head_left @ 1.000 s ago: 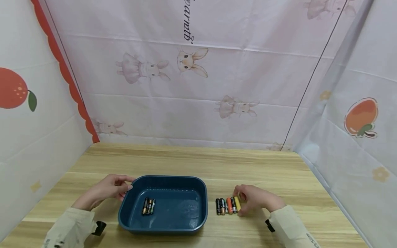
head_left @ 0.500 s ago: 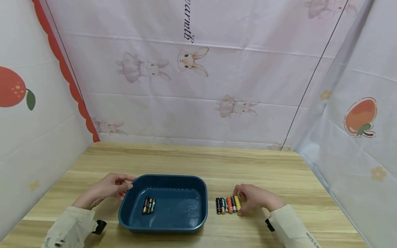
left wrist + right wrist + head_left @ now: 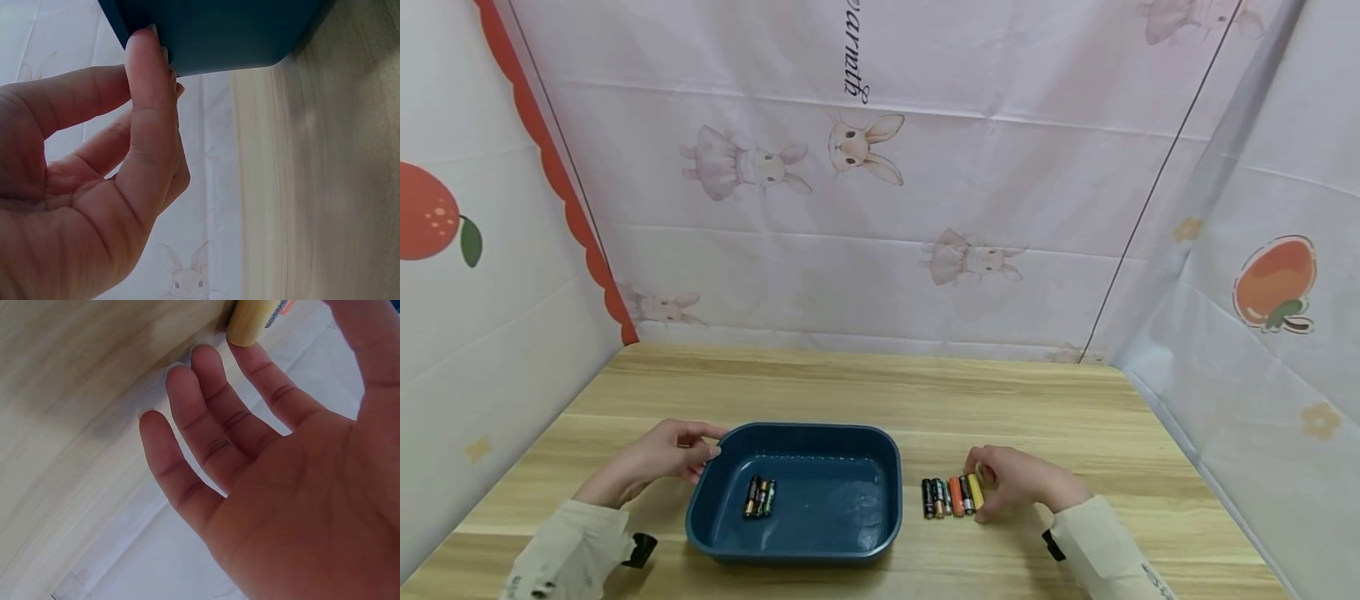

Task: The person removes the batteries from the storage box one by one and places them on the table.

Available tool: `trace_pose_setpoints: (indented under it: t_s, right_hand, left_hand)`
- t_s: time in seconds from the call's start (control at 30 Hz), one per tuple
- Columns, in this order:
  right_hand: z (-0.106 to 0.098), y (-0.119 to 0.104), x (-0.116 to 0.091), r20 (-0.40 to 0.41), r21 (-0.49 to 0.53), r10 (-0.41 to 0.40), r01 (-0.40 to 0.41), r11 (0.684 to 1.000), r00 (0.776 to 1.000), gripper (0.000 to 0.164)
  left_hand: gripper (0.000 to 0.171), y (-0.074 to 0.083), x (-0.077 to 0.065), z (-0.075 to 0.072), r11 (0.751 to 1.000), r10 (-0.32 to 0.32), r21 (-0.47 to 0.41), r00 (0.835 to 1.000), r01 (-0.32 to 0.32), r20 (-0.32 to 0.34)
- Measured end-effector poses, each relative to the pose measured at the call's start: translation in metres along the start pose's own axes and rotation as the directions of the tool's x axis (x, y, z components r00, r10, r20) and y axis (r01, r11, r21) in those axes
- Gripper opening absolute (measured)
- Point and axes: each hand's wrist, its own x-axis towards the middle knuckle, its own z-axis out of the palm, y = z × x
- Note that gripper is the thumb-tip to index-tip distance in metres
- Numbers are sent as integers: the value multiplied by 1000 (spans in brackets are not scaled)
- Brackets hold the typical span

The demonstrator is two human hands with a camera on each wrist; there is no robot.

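At the left corner of the dark blue plastic tray (image 3: pixel 831 533), my left hand (image 3: pixel 662 454) holds the rim with thumb and fingers. Its thumb (image 3: pixel 150 87) overlaps the tray's wall in the left wrist view. Three batteries (image 3: pixel 760 497) lie side by side inside the tray, left of its middle. My right hand (image 3: pixel 1018 479) pinches the yellow battery (image 3: pixel 975 492) end to end, index finger at the far end and thumb at the near one. That battery (image 3: pixel 253 322) shows at the index fingertip in the right wrist view, while the other fingers stay extended.
A row of several batteries (image 3: pixel 945 498), black, copper-topped, green and orange, lies on the wooden table (image 3: pixel 850 383) right of the tray, with the yellow one at its right end. Printed cloth walls (image 3: pixel 820 292) close off the back and both sides.
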Motion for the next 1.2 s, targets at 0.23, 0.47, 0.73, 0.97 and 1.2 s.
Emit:
trace_pose_setpoints:
  t_s: [0.23,0.47,0.73,0.97,1.2]
  right_hand:
    - [-2,-1,0,-8,-7,-6,6,1000,1000,47]
    - [-9,-5,2,-47,-48,-41,38,998,998,45]
    - [-22,-30,13,-102,-70,-146,140,988,984,40]
    - [-27,-70,33,-138,-55,-261,256,965,955,37]
    - [-28,-110,56,-137,-45,-302,298,953,944,41]
  left_hand:
    - [36,-1,0,0,1000,8,-4,1000,-8,6]
    - [36,-1,0,-1,1000,12,-3,1000,-12,12]
    - [36,-1,-1,-1,1000,13,2,1000,-13,10]
    - [36,0,-1,0,1000,9,-6,1000,-9,7]
    - [36,0,0,0,1000,10,1,1000,-10,1]
